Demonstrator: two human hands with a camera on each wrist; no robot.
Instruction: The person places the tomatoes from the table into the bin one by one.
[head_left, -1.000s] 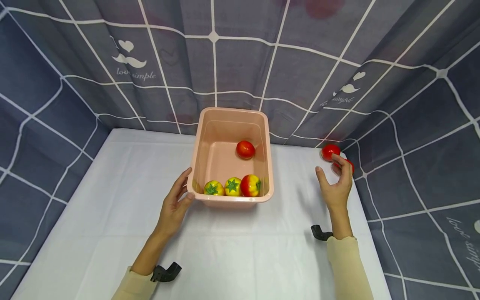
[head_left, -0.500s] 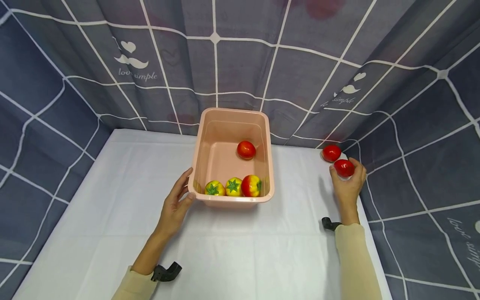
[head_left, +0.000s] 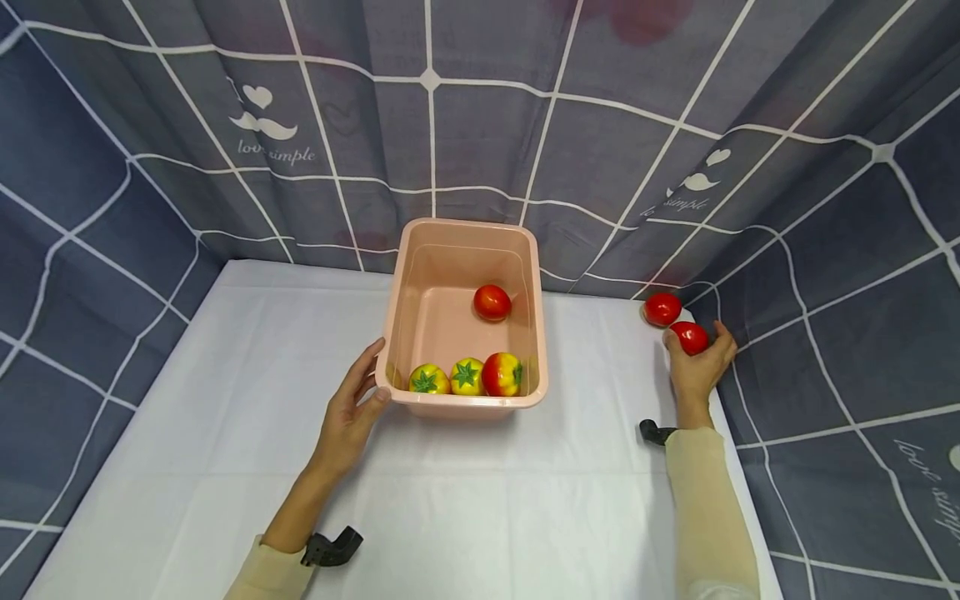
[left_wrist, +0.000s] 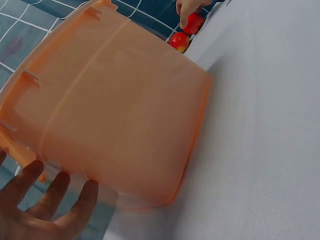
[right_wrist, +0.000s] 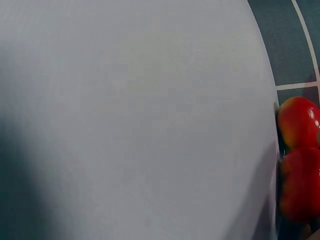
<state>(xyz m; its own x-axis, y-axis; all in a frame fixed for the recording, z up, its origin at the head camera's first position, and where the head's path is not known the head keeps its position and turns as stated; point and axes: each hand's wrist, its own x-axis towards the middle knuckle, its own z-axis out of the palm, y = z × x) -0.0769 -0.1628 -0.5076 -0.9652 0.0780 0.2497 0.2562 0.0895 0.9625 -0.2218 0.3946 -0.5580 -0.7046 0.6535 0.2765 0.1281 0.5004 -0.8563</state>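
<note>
My right hand (head_left: 697, 368), wide a second ago, now pinches the nearer red fruit (head_left: 689, 337) by the curtain (head_left: 806, 358): secured; lift is unclear from here. My left hand (head_left: 351, 423), loosely spread, touches the bin (head_left: 459, 401).

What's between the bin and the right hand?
Only bare white cloth; the head view shows nothing standing between the pink bin and the right hand.
</note>
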